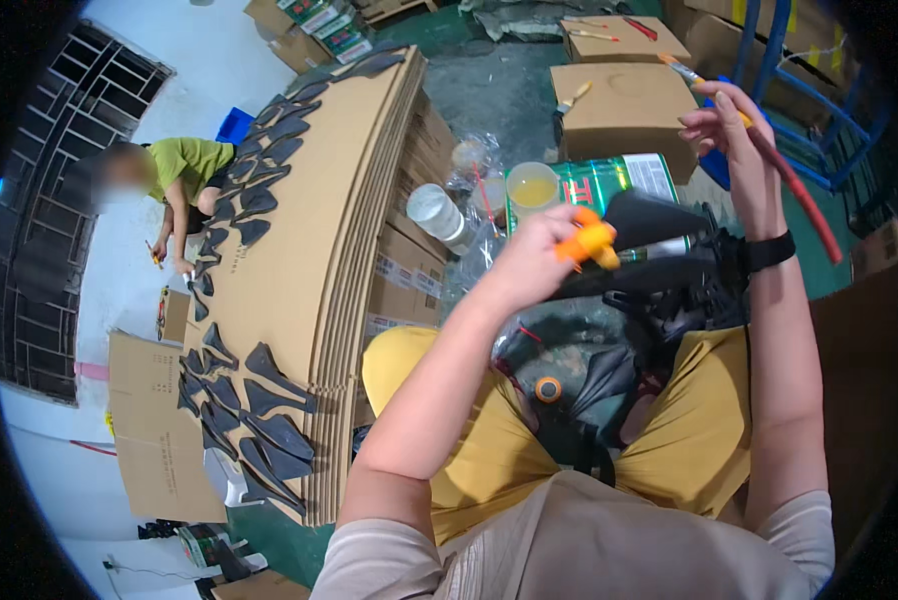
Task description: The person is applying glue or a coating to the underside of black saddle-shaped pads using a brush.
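My left hand (pixel 541 262) is closed at the edge of a black curved piece (pixel 654 215), with bright orange lobed covers (pixel 589 243), probably rubber finger cots, at its fingertips. Raised at the right, my right hand (pixel 734 135) grips a paintbrush (pixel 807 198) with a long red handle, bristles toward the upper left. More dark material lies under the black piece, its outline hard to make out. Just beyond my left hand, a cup of yellowish liquid (pixel 535 188) rests on a green tin (pixel 609 176).
A tall stack of cardboard sheets (pixel 314 190) at the left bears many black curved pieces (pixel 277 440). Beyond it a person (pixel 194 165) crouches. A white tub (pixel 437 214) stands beside the tin. Cardboard boxes (pixel 624 95) with brushes and a blue trolley (pixel 814 150) stand far right.
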Available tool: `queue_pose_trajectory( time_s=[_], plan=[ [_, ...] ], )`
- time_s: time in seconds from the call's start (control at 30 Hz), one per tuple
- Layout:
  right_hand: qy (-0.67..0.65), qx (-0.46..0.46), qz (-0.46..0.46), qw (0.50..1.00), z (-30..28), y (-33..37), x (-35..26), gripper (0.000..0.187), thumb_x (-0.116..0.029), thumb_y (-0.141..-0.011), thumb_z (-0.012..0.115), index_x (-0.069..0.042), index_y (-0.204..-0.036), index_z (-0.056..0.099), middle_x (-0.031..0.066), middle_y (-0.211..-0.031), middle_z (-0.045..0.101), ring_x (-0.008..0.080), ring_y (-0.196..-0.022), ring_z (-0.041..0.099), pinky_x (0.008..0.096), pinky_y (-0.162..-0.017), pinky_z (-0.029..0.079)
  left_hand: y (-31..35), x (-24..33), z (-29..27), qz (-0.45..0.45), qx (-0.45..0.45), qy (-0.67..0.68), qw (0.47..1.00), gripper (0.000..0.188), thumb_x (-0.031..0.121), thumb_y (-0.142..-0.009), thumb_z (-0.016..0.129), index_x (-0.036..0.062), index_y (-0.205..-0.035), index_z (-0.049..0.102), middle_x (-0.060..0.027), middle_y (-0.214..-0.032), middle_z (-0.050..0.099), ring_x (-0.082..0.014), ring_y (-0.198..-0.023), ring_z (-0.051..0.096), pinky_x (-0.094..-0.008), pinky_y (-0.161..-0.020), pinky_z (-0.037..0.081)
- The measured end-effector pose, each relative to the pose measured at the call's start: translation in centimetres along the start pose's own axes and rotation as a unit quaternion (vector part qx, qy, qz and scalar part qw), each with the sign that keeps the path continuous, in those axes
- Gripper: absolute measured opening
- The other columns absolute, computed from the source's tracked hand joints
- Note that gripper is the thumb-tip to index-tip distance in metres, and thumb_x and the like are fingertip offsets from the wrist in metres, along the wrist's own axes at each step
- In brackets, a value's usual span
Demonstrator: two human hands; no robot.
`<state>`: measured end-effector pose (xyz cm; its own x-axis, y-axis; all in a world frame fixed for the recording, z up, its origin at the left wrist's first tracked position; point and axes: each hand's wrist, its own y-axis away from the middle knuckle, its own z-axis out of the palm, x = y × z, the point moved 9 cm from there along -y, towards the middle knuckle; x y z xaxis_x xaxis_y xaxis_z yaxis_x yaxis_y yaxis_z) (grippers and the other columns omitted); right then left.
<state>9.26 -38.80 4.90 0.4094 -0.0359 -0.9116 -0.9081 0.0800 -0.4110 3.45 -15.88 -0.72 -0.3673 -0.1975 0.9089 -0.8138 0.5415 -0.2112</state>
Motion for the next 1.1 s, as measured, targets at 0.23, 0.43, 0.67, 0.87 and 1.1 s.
queue_pose_trajectory(
  time_s=[0.23, 0.43, 0.67, 0.87, 1.1],
  plan=[
    [-0.123, -0.013, 0.011, 0.992, 4.3, -0.2, 1.5, 0.049, -0.045, -0.098, 0.046, -0.002, -0.119, 0.056, 0.0111, -0.103, 0.065, 0.0150, -0.088, 0.063, 0.0254, -0.073, 0.050, 0.7, -0.8, -8.3, 0.003, 0.247, 0.374, 0.894, 0.037, 0.027, -0.097, 0.052, -0.0008, -0.121, 0.056, -0.0096, -0.110, 0.062, -0.0170, -0.103, 0.059, -0.0272, -0.088, 0.047],
    [-0.098, -0.024, 0.043, 0.994, 8.9, -0.3, 3.3, 0.049, -0.044, -0.099, 0.045, -0.002, -0.122, 0.054, 0.0019, -0.104, 0.061, 0.0090, -0.094, 0.056, 0.0251, -0.082, 0.045, 0.2, -4.1, -8.7, 0.014, 0.267, 0.498, 0.825, 0.049, 0.040, -0.098, 0.047, -0.0030, -0.120, 0.054, -0.0141, -0.117, 0.061, -0.0239, -0.107, 0.057, -0.0398, -0.095, 0.046],
    [-0.123, -0.017, 0.035, 0.992, 10.9, -1.3, 3.6, 0.018, -0.023, -0.092, 0.061, -0.005, -0.092, 0.060, -0.0027, -0.085, 0.060, 0.0043, -0.079, 0.053, 0.0199, -0.071, 0.042, 1.0, -5.3, -9.6, -0.002, 0.334, 0.389, 0.858, 0.042, 0.032, -0.100, 0.045, -0.0049, -0.118, 0.054, -0.0144, -0.118, 0.060, -0.0231, -0.109, 0.057, -0.0408, -0.104, 0.040],
    [-0.036, 0.009, 0.037, 0.999, 11.5, -2.1, 4.9, 0.020, -0.018, -0.088, 0.065, -0.004, -0.079, 0.053, -0.0050, -0.066, 0.046, 0.0033, -0.063, 0.041, 0.0219, -0.055, 0.035, 0.6, -1.6, -10.0, 0.042, 0.334, -0.056, 0.940, 0.027, 0.015, -0.096, 0.050, -0.0070, -0.100, 0.066, -0.0191, -0.118, 0.061, -0.0257, -0.103, 0.055, -0.0352, -0.095, 0.039],
    [-0.038, 0.008, 0.043, 0.998, 12.2, -2.7, 6.6, 0.022, -0.018, -0.087, 0.065, -0.004, -0.077, 0.051, -0.0030, -0.062, 0.044, 0.0064, -0.060, 0.041, 0.0248, -0.054, 0.037, -0.1, 0.4, -8.5, 0.094, 0.305, -0.246, 0.915, 0.028, 0.014, -0.086, 0.062, -0.0018, -0.109, 0.066, -0.0196, -0.123, 0.058, -0.0305, -0.099, 0.051, -0.0374, -0.090, 0.041]
  ],
)
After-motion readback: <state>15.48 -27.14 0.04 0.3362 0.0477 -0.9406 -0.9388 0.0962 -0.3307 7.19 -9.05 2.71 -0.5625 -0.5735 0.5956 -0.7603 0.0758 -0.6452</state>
